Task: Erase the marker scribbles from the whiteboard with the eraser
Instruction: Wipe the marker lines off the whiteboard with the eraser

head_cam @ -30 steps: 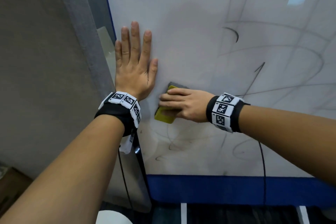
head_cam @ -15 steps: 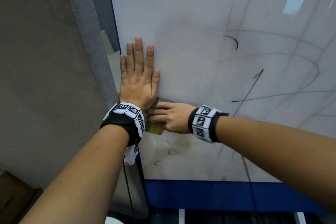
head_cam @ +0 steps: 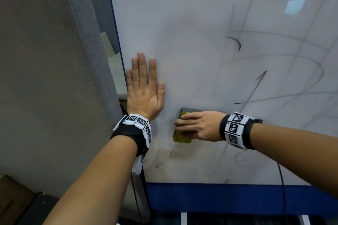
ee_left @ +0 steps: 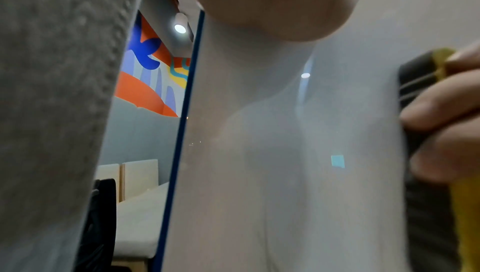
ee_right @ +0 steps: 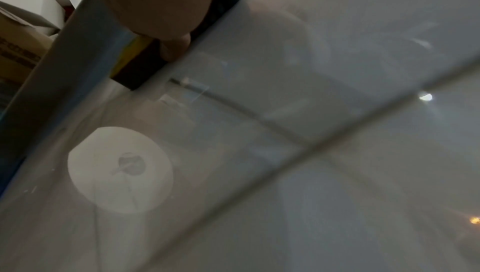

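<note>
One yellow-backed block eraser with dark felt [head_cam: 182, 138] is being pressed to the glossy white whiteboard with blue edging [head_cam: 192, 23], the right hand [head_cam: 198, 128] curling its fingers over it. One left hand [head_cam: 143, 93] is lying flat, fingers straight, bracing the board and holding nothing. Wiping appears to be midway. Black marker scribbles [head_cam: 254, 89] are showing beyond the right wrist; several small marks sit below the eraser, so downward strokes are probably needed next.

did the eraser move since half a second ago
Yes. The eraser has slid right along the whiteboard, opening a gap from the braced left hand it was touching.
</note>
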Tool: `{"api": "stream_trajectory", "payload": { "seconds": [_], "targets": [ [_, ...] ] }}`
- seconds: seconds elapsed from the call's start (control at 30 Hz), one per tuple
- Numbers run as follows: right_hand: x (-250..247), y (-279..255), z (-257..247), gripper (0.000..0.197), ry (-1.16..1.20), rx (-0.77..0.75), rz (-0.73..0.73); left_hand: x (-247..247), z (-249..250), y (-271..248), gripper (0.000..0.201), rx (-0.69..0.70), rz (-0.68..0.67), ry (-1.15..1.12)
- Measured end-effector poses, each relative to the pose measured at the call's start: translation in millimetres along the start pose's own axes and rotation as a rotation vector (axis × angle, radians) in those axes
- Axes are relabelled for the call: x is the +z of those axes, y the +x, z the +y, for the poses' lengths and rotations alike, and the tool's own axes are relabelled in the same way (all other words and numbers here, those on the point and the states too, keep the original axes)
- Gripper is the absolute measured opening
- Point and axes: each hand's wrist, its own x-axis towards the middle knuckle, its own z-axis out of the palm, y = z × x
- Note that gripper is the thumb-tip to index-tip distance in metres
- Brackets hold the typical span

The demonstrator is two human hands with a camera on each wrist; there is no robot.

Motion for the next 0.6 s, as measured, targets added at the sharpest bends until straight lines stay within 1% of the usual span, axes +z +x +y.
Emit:
{"api": "stream_trajectory", "payload": {
  "seconds": [0.07, 0.13, 0.23, 0.33, 0.43, 0.53, 0.6],
  "targets": [
    [-2, -5, 0, 0.022, -0.007, -0.011, -0.03, 4, 0, -12, 0.071, 0.019, -0.01, 0.013],
    [-2, 4, -1, 0.02, -0.018, -0.015, -0.041, 7, -2, -17, 0.071, 0.032, -0.02, 0.015],
    [0, 37, -8, 0.033, 0.0, -0.008, 0.016, 7, -7, -17, 0.071, 0.058, -0.047, 0.009],
    [3, 82, -23, 0.039, 0.057, 0.038, 0.112, 8, -9, -19, 0.073, 0.078, -0.056, 0.0],
    [17, 114, -47, 0.042, 0.095, 0.078, 0.118, 9, -11, -22, 0.073, 0.083, -0.045, -0.005],
    [25, 116, -53, 0.041, 0.083, 0.106, 0.115, 9, -12, -20, 0.074, 0.1, -0.054, -0.006],
    [27, 103, -51, 0.041, 0.087, 0.07, 0.09, 9, -10, -20, 0.074, 0.102, -0.058, -0.011]
  ]
}}
